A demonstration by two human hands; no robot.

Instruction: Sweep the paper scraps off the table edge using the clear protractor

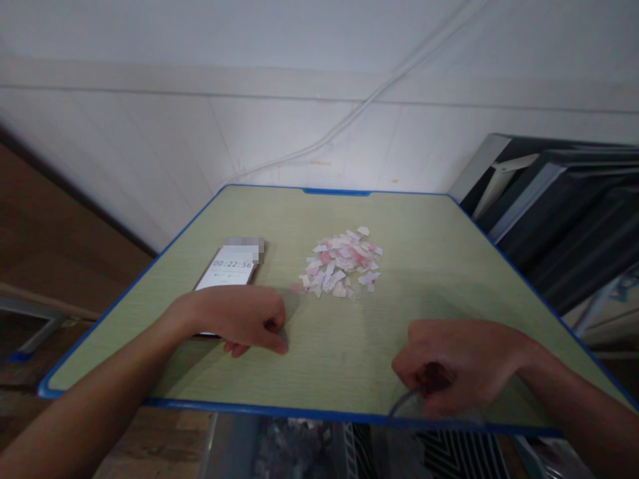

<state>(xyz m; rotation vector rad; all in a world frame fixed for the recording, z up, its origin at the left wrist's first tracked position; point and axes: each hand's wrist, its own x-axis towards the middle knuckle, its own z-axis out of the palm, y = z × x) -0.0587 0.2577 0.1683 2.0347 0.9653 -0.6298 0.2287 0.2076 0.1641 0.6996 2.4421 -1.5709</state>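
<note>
A loose heap of torn paper scraps (344, 261), white with pink patches, lies in the middle of the small table. My left hand (244, 316) is closed, knuckles up, over the lower part of a phone (232, 266) and left of the scraps; nothing shows in the gap by its thumb. Near the front edge, to the right, my right hand (454, 366) is curled around a clear plastic piece (412, 402) with a curved edge. Most of that piece is hidden or blurred, so its kind cannot be told.
The pale table top (329, 372) has a blue rim. Its back edge is near a white wall with a cable (324, 138). Dark flat panels (569, 206) lean at the right, and a brown board (64, 233) stands at the left. Below the front edge is a clear bin (219, 446).
</note>
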